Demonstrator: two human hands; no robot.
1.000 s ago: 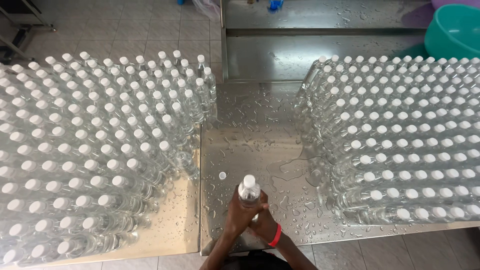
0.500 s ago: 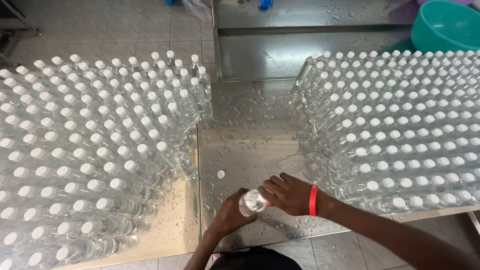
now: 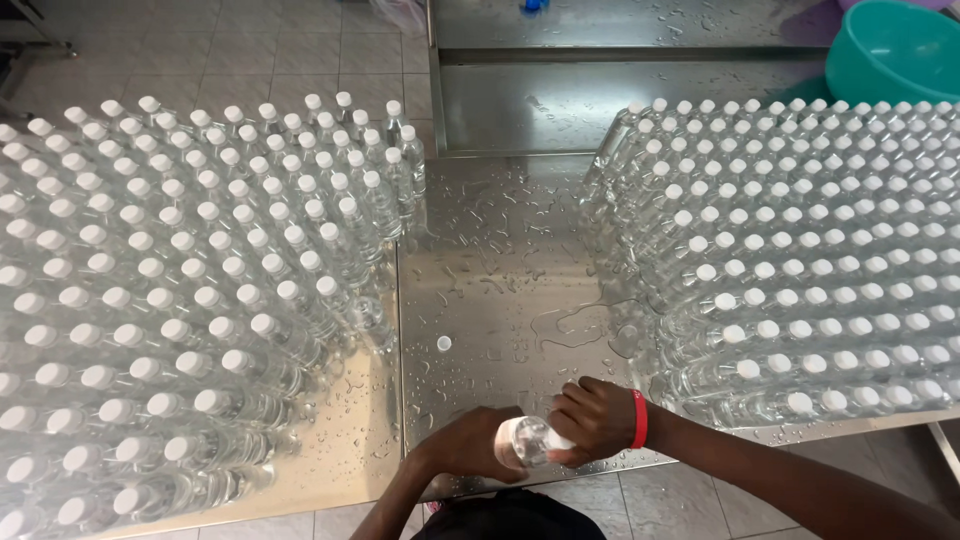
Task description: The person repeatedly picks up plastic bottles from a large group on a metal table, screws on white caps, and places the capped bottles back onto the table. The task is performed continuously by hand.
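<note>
The right hand [image 3: 592, 420], with a red band at its wrist, is closed around the neck end of a clear plastic bottle [image 3: 525, 441] at the near edge of the bench [image 3: 500, 250]. The left hand [image 3: 470, 452] is closed on the same bottle from the opposite side, gripping its lower body. The bottle sits between the two hands, touching both. It is held above the bench edge, tilted well off vertical, with one end turned up toward the camera; the long axis runs roughly left to right between the hands. Whether a cap is fitted cannot be told, as the right hand's fingers cover that end.

One loose white cap [image 3: 443, 343] lies on the wet steel surface, beyond the hands. A dense block of upright capped bottles [image 3: 190, 300] fills the bench to the left. A second block of capped bottles [image 3: 800, 250] fills the right. A teal basin [image 3: 895, 50] sits at the far right corner.
</note>
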